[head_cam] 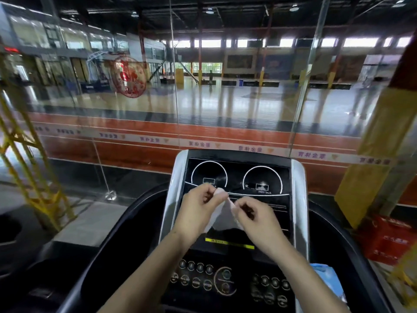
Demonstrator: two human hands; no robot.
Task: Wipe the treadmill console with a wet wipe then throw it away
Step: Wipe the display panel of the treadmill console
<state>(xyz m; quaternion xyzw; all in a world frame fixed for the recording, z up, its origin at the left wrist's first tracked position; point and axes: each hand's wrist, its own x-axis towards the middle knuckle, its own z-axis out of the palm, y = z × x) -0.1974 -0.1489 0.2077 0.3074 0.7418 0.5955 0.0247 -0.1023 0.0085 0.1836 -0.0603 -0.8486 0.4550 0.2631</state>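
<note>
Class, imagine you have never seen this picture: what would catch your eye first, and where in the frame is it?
First, the two hands at the lower centre: the left hand and right hand each pinch an edge of a pale wet wipe, stretching it open between them. Right behind them stands the black treadmill console with two white dial arcs. Beyond the glass wall, a wide shiny sports hall floor fills the upper half.

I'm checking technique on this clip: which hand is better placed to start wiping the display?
Probably the left hand. It pinches the wet wipe at its upper corner, right in front of the console dials; the right hand grips lower.
</note>
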